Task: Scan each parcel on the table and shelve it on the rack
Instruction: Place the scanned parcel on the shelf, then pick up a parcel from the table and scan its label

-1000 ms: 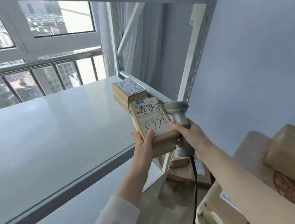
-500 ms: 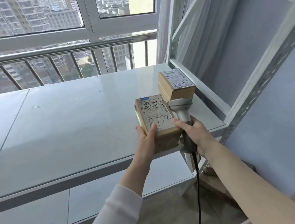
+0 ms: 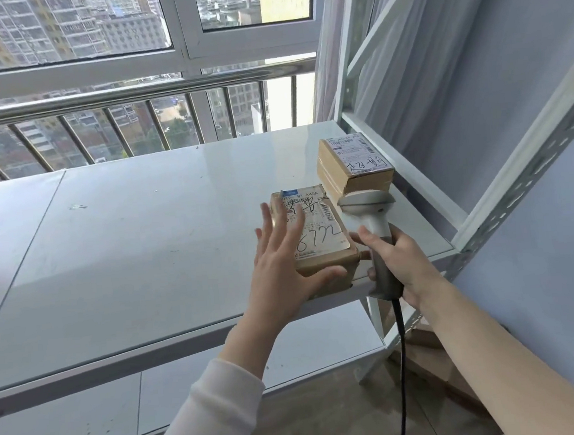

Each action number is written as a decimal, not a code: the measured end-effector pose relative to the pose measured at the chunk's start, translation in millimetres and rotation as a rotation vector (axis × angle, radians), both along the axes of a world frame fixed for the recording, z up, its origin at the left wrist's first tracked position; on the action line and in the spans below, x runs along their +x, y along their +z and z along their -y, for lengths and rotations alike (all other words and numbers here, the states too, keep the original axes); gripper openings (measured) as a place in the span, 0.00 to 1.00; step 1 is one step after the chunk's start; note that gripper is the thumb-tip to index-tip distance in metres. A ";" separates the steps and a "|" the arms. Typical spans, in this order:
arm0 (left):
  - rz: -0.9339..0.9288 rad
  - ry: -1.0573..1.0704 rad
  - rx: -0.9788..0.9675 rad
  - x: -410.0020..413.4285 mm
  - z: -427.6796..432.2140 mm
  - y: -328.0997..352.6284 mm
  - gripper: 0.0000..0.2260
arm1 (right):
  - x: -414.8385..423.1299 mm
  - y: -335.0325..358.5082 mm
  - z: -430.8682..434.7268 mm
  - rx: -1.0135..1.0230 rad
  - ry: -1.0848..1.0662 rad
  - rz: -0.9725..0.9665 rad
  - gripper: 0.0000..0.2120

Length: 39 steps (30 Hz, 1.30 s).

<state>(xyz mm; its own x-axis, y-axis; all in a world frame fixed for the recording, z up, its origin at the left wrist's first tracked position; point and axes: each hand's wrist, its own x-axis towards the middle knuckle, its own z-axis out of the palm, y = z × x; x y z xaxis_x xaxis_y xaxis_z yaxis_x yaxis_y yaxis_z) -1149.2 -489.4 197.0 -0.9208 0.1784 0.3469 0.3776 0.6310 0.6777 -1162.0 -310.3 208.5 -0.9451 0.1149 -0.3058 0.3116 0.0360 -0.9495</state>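
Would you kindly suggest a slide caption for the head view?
Open left hand over a labelled parcel on the rack shelf, right hand gripping the scanner beside it, second parcel behind.

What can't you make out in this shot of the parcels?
Head view only:
Label print on the brown cardboard parcel marked 8772: too small, partly behind the left hand.
Its fingers: motion-blurred, contact with the parcel unclear.
Grey handheld scanner in the right hand: window faces away.

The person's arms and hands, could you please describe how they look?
The left hand is bare, and a white long sleeve covers that arm, ending short of the wrist. The right hand and right forearm are bare as far as the view shows. No gloves, rings or watch show.
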 end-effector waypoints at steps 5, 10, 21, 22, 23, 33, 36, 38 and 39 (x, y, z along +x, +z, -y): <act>-0.072 -0.045 -0.256 -17.7 -0.7 -7.1 0.38 | -1.5 4.0 -7.7 0.005 0.024 -0.003 0.19; -0.044 -0.007 -0.217 -45.1 0.4 -9.4 0.35 | -1.9 4.4 -15.2 -0.025 0.048 -0.003 0.16; 0.034 0.008 -0.261 -115.4 12.2 -1.4 0.34 | -0.7 -3.5 -33.4 -0.102 0.044 0.009 0.17; 0.036 0.008 -0.264 -119.8 12.8 -1.4 0.34 | -0.9 -4.3 -34.4 -0.113 0.047 0.015 0.19; 0.036 0.008 -0.266 -123.9 13.3 -1.4 0.34 | -1.1 -5.1 -35.5 -0.125 0.048 0.020 0.19; 0.036 0.026 -0.273 -145.7 12.4 0.9 0.34 | -2.2 -9.5 -44.4 -0.180 0.026 0.038 0.19; 0.031 0.027 -0.281 -148.4 12.1 0.7 0.34 | -1.5 -12.3 -45.6 -0.200 0.017 0.040 0.19; 0.020 0.000 -0.291 -149.2 13.7 1.5 0.35 | 0.5 -14.3 -45.9 -0.212 0.013 0.047 0.17; 0.011 -0.019 -0.316 -149.2 14.6 2.2 0.37 | 2.2 -15.2 -46.1 -0.215 0.016 0.050 0.16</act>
